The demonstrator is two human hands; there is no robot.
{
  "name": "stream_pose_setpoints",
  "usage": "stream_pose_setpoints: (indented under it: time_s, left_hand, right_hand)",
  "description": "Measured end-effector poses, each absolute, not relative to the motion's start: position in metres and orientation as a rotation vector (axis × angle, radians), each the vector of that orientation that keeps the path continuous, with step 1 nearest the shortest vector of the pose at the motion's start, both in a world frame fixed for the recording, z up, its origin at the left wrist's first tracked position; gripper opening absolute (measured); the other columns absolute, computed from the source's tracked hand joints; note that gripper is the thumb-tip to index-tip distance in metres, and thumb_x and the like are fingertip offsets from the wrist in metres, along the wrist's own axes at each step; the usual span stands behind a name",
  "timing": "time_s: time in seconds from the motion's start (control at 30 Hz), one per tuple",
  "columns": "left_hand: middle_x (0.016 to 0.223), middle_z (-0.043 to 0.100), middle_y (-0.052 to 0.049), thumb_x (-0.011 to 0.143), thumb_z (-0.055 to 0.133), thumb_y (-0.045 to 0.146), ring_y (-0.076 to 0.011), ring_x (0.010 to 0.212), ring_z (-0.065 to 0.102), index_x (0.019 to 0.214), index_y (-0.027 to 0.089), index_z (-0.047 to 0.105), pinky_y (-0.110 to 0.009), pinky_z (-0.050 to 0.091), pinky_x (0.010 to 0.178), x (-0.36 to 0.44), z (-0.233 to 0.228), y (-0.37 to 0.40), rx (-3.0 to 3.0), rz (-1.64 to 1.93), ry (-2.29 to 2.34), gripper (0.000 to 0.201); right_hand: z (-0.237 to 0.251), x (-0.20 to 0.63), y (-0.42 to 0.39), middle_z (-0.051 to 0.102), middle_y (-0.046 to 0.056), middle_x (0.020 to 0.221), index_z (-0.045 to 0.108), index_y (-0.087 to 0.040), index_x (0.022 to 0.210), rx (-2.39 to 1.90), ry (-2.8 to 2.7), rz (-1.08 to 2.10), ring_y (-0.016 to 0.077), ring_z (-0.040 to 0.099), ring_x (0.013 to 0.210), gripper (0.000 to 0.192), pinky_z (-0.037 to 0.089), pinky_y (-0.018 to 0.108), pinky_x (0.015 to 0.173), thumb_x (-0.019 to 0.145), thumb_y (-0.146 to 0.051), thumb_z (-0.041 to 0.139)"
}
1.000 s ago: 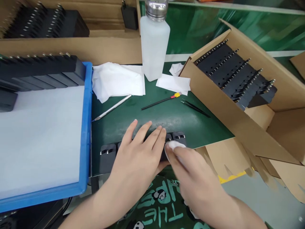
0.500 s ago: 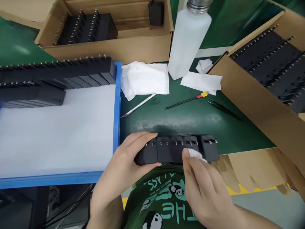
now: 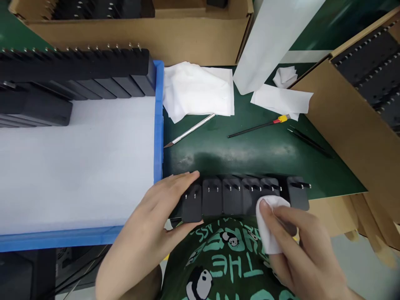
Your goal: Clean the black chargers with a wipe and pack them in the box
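Note:
A row of several black plug adapters (image 3: 233, 196) lies along the near edge of the green mat (image 3: 250, 154). My left hand (image 3: 156, 212) grips the row's left end, thumb underneath and fingers over the top. My right hand (image 3: 300, 246) holds a small white wipe (image 3: 271, 221) pressed against the front face of the adapters near the row's right end. The rightmost adapter (image 3: 298, 192) sits just past the wipe.
A blue tray (image 3: 158, 125) with a white liner and rows of black adapters stands at the left. Cardboard boxes of adapters stand at the back (image 3: 175, 33) and right (image 3: 350, 112). A white bottle (image 3: 271, 41), tissues (image 3: 198, 89), a craft knife (image 3: 190, 131), a thin probe (image 3: 259, 126) and tweezers (image 3: 308, 142) lie on the mat.
The left hand moved off the top of the row to grip its left end. The wipe slid rightward along the adapters. The camera tilted down and the view shifted.

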State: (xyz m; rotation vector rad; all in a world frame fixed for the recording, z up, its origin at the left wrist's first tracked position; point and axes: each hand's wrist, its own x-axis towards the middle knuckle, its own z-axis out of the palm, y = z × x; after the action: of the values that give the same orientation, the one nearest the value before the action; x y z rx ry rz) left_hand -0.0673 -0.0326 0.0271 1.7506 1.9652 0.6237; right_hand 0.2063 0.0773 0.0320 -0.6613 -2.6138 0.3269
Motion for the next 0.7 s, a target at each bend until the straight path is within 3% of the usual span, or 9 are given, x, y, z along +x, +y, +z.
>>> stream_pose_setpoints:
  time_s: [0.13, 0.27, 0.57, 0.7]
  left_hand:
    - [0.134, 0.065, -0.002, 0.095, 0.065, 0.038, -0.018, 0.124, 0.06, 0.142, 0.025, 0.049, -0.029, 0.047, 0.11, -0.068, 0.023, -0.025, 1.799, 0.695, 1.896, 0.051]
    - [0.133, 0.066, -0.002, 0.095, 0.066, 0.036, -0.0174, 0.123, 0.06, 0.139, 0.024, 0.051, -0.027, 0.049, 0.105, -0.068, 0.022, -0.024, 1.815, 0.704, 1.888, 0.048]
    - [0.131, 0.066, -0.003, 0.096, 0.064, 0.037, -0.0193, 0.12, 0.061, 0.139, 0.025, 0.05, -0.031, 0.049, 0.104, -0.066, 0.022, -0.023, 1.842, 0.706, 1.894, 0.047]
    - [0.129, 0.066, -0.004, 0.097, 0.061, 0.038, -0.0216, 0.118, 0.063, 0.138, 0.025, 0.05, -0.036, 0.051, 0.102, -0.064, 0.022, -0.023, 1.845, 0.715, 1.909, 0.044]
  right_hand:
    - [0.01, 0.174, 0.063, 0.059, 0.023, 0.11, 0.064, 0.003, 0.119, -0.422, -2.592, 0.253, 0.0314, 0.06, 0.1, 0.038, 0.058, 0.039, 0.069, 0.082, -0.001, 0.051]
    - [0.005, 0.154, 0.058, 0.061, 0.02, 0.111, 0.069, 0.0, 0.103, -0.316, -2.474, 0.32, 0.0255, 0.06, 0.1, 0.032, 0.06, 0.033, 0.072, 0.08, 0.0, 0.047]
    - [0.015, 0.158, 0.066, 0.064, 0.016, 0.11, 0.067, -0.007, 0.107, -0.305, -2.551, 0.362, 0.0233, 0.06, 0.104, 0.035, 0.059, 0.031, 0.077, 0.081, -0.001, 0.045]
    - [0.027, 0.161, 0.068, 0.068, 0.009, 0.09, 0.067, -0.007, 0.112, -0.17, -2.589, 0.826, 0.0162, 0.064, 0.091, 0.034, 0.058, 0.023, 0.081, 0.09, -0.004, 0.041]
